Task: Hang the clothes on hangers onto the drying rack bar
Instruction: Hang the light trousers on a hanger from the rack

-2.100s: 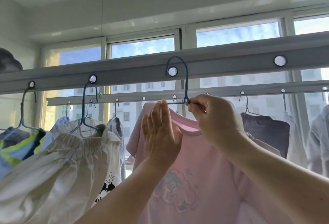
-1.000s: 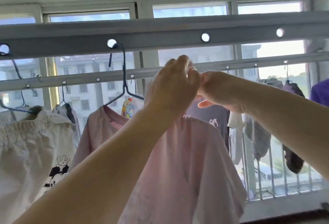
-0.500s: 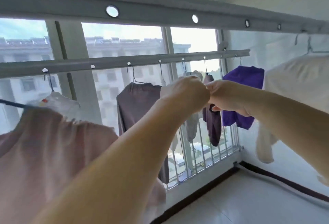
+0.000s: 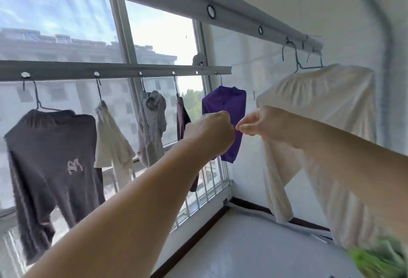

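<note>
Two bare hands meet in mid-air at the middle of the view, both arms stretched forward. The left hand (image 4: pixel 210 132) is curled into a fist, seen from the back; whether anything sits inside it cannot be told. The right hand (image 4: pixel 262 126) has its fingers bent inward, fingertips (image 4: pixel 241 128) just beside the left knuckles; it looks to carry nothing, though the frame is blurred there.

Behind the right hand hangs a cream garment (image 4: pixel 320 110) on a dark hanger (image 4: pixel 297 61), hooked near the right end of the near drying rack bar (image 4: pixel 234 13). That bar runs from the top left corner down to the right, with round holes along its face.

Behind the left hand, a second bar (image 4: pixel 114 70) crosses in front of the window (image 4: pixel 66 23). From its left end to its right end hang a dark brown top (image 4: pixel 55 151) with a pale mark on the chest, a white garment (image 4: pixel 110 140), a grey hooded garment (image 4: pixel 151 123), a narrow maroon garment (image 4: pixel 182 118) and, at the right end, a purple top (image 4: pixel 227 110), partly hidden by the left fist.

Below lie a white tiled floor (image 4: pixel 254 244) and white window railings (image 4: pixel 205 193). Something green and blurred (image 4: pixel 379 258) shows at the bottom right corner.
</note>
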`<control>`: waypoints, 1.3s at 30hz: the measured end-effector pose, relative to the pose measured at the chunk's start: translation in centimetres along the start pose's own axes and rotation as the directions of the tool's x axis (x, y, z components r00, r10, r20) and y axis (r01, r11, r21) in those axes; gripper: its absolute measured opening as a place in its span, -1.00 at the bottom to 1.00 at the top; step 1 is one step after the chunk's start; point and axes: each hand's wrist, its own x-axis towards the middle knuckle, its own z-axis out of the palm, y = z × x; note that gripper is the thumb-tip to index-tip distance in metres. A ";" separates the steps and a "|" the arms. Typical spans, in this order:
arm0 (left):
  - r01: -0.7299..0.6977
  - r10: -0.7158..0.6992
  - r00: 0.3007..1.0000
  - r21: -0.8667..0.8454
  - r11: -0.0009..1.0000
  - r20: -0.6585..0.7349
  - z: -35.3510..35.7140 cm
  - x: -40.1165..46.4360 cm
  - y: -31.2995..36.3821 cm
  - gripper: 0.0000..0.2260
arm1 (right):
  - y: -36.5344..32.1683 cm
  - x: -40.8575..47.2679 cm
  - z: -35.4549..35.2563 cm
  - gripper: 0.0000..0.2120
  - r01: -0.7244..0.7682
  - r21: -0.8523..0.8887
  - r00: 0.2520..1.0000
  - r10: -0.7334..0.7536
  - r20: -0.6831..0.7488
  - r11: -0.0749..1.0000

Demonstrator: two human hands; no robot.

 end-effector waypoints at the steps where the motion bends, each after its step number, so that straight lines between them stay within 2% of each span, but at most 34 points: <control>1: -0.002 0.002 1.000 -0.020 1.000 0.009 0.8 1.4 0.8 -0.75 | 1.2 0.9 -0.9 -0.82 0.000 -0.021 1.000 -0.001 -0.024 1.000; 3: -0.002 0.003 1.000 -0.079 0.997 0.014 2.3 4.5 2.3 -0.75 | 3.7 2.9 -2.9 -0.81 0.005 -0.072 0.995 -0.012 -0.097 0.997; 6: -0.008 0.011 1.000 -0.124 0.992 0.020 4.1 7.9 3.6 -0.75 | 6.7 5.9 -5.4 -0.76 0.001 -0.245 0.966 -0.064 -0.250 0.969; 8: -0.028 0.032 0.999 -0.127 0.992 0.029 5.4 11.2 5.2 -0.72 | 9.3 9.1 -7.8 -0.73 -0.048 -0.373 0.924 -0.100 -0.368 0.927; 11: -0.022 0.026 0.999 -0.139 0.990 0.023 6.9 14.5 5.9 -0.68 | 11.6 13.5 -10.2 -0.68 -0.178 -0.561 0.850 -0.161 -0.502 0.809; 14: -0.015 0.016 1.000 -0.120 0.993 0.007 8.6 16.6 6.1 -0.66 | 12.7 17.4 -11.5 -0.72 -0.263 -0.625 0.804 -0.191 -0.563 0.735; 19: -0.017 0.017 1.000 -0.049 0.999 0.015 11.3 19.6 5.1 -0.67 | 14.4 23.7 -11.4 -0.67 -0.280 -0.527 0.875 -0.012 -0.484 0.803; 23: -0.001 0.000 1.000 -0.035 0.999 -0.008 12.3 22.0 3.4 -0.66 | 14.9 26.4 -11.4 -0.69 -0.212 -0.418 0.863 -0.031 -0.504 0.884; 27: -0.015 0.010 0.997 -0.072 0.997 -0.075 12.3 24.0 2.3 -0.65 | 15.4 27.7 -11.9 -0.75 -0.152 -0.238 0.854 0.006 -0.520 0.959; 29: -0.048 0.037 0.992 -0.087 0.995 -0.117 12.1 24.9 2.1 -0.66 | 15.3 27.8 -12.6 -0.79 -0.137 -0.209 0.827 -0.004 -0.562 0.968; 34: -0.128 0.094 0.963 -0.121 0.984 -0.253 10.9 27.1 2.5 -0.71 | 15.5 27.3 -13.7 -0.75 -0.131 -0.218 0.748 -0.048 -0.662 0.967; 39: -0.210 0.147 0.929 -0.155 0.965 -0.339 11.1 28.8 3.6 -0.71 | 16.9 26.7 -13.6 -0.76 -0.052 -0.179 0.635 -0.106 -0.765 0.982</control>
